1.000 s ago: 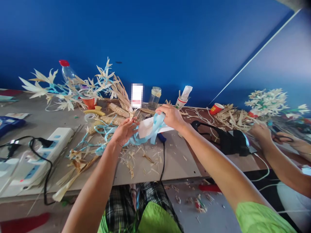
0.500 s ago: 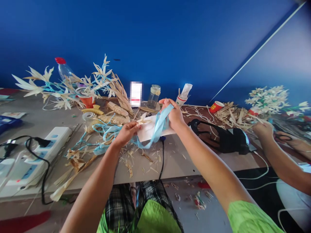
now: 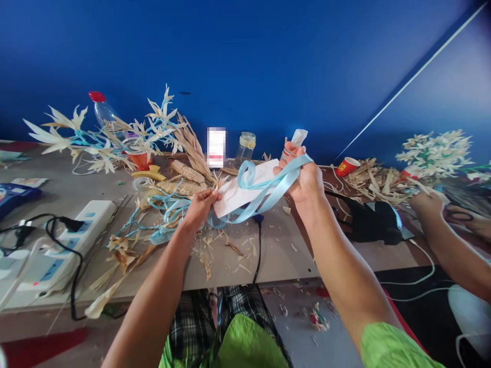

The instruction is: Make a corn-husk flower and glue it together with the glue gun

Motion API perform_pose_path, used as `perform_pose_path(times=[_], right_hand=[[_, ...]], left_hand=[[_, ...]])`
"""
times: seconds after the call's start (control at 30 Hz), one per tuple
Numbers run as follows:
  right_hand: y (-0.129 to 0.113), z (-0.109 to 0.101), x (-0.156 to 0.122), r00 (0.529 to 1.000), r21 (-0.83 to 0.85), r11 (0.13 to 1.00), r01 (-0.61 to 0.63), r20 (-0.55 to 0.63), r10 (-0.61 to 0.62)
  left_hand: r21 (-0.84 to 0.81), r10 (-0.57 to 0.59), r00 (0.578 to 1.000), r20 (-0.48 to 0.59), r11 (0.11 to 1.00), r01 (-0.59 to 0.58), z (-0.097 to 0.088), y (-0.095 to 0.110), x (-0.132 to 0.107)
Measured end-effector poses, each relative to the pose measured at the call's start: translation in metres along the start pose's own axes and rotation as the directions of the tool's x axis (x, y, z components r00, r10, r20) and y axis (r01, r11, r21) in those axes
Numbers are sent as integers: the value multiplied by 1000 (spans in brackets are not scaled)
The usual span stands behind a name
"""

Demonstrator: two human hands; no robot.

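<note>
My left hand (image 3: 200, 208) pinches the base of a small corn husk flower (image 3: 219, 180), whose pale petals point up past the fingertips. Light blue ribbon (image 3: 282, 191) runs from near the flower to my right hand (image 3: 303, 176), which is closed on it and raised to the right. One curl of the ribbon loops upward, and more hangs in a slack bend below. Between both hands lies a slanted white sheet or card (image 3: 233, 197); what supports it is hidden. Left of my left hand are blue-wrapped stems (image 3: 134, 217) and corn cobs (image 3: 187, 172).
Husk flowers stand in an orange cup (image 3: 141, 160) at the back left. A glass jar (image 3: 245, 145) is by the wall. A white power strip (image 3: 79, 237) with black cords lies left. At right are a black strapped device (image 3: 374, 222) and a co-worker's hand (image 3: 427, 204) near scissors.
My right hand has moved right and turned, drawing the ribbon out longer between the hands. My left hand keeps its pinch on the flower, which has shifted slightly left.
</note>
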State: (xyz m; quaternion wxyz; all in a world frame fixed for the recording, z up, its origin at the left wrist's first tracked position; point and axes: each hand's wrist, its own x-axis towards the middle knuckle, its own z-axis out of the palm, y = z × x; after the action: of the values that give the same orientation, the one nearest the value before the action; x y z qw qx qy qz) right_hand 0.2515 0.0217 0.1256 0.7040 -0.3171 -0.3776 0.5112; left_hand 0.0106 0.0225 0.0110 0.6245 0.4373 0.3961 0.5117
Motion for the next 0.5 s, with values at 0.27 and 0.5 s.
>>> perform_pose_path(times=[0.27, 0.5], right_hand=[[-127, -130, 17, 940, -6, 948, 317, -130, -315], [-140, -176, 2, 688, -169, 800, 576, -428, -585]], left_hand=[[-138, 26, 982, -186, 989, -52, -27, 9, 2], [-362, 81, 891, -446, 894, -263, -27, 0, 16]])
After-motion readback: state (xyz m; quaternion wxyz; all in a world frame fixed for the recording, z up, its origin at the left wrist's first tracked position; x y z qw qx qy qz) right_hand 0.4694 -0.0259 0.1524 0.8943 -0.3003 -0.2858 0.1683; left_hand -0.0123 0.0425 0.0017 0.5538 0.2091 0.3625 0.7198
